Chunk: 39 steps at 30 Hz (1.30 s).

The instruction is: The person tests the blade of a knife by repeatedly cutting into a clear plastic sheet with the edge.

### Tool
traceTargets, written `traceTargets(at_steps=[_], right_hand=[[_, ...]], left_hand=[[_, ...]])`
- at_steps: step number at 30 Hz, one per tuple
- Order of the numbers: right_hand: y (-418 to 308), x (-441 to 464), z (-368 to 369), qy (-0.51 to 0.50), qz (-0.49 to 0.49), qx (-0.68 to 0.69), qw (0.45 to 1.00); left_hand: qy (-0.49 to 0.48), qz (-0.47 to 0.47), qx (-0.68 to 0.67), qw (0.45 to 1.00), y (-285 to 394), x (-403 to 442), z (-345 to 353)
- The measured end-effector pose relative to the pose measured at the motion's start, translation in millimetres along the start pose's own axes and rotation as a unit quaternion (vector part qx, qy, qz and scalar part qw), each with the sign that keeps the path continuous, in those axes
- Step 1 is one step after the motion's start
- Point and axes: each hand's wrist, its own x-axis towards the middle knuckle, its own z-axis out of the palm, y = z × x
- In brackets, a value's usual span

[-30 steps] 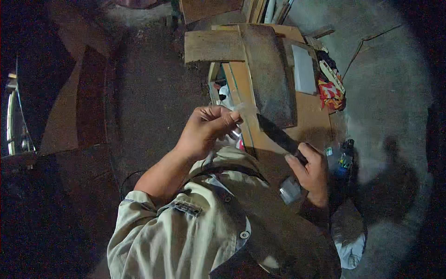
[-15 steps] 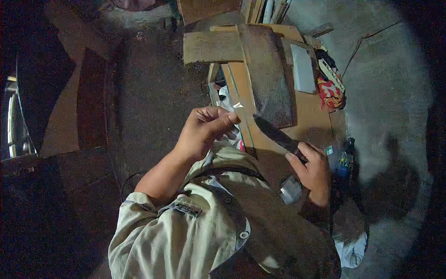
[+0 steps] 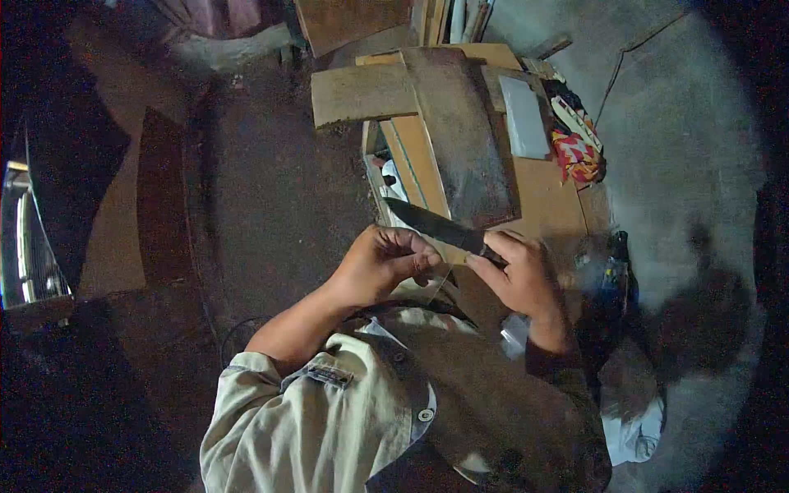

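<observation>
My right hand (image 3: pixel 519 271) is wrapped round the handle of a dark-bladed knife (image 3: pixel 427 223). Its blade points to the upper left and passes just above my left hand (image 3: pixel 393 264). The thumb and fingers of my left hand are pinched together, close to the knife's handle end. Something thin and pale, perhaps see-through, shows faintly at those fingertips, too small to name. Both hands are held in front of my body, over my lap.
Ahead stands a wooden bench (image 3: pixel 538 185) with a worn board (image 3: pixel 460 131), a crosswise plank (image 3: pixel 362 94) and a white slab (image 3: pixel 524 119) on it. A red-patterned cloth (image 3: pixel 579 156) lies at its right edge. A dark bottle (image 3: pixel 615 267) is on the right.
The knife has swung left and now lies above my left hand, its blade lower than the bench board. My left hand has moved down and right, closer to my right hand.
</observation>
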Motion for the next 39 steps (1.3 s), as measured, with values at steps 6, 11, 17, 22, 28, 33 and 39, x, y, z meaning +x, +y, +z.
traceTargets(at_steps=[6, 11, 17, 22, 28, 33, 39], right_hand=[[10, 2, -15, 0.002, -0.02, -0.071, 0.997], [29, 2, -22, 0.218, 0.106, 0.018, 0.97], [8, -5, 38, 0.059, 0.141, 0.434, 0.888], [1, 0, 64, 0.04, 0.11, 0.456, 0.882], [13, 3, 54, -0.062, 0.097, 0.41, 0.905], [2, 7, 58, -0.026, 0.11, 0.45, 0.886], [1, 10, 41, 0.095, 0.185, 0.429, 0.879]], left_hand=[[-0.012, 0.022, -0.003, 1.0, 3, -5, -7], [-0.013, 0.017, -0.06, 0.998, -3, -5, -12], [0.061, 0.026, -0.106, 0.992, 3, 8, 6], [0.07, 0.045, -0.091, 0.992, -8, 11, 8], [0.057, 0.052, -0.088, 0.993, -9, 13, -6], [0.142, 0.079, -0.143, 0.976, -9, 18, -3], [0.172, 0.085, -0.167, 0.967, -6, 13, -7]])
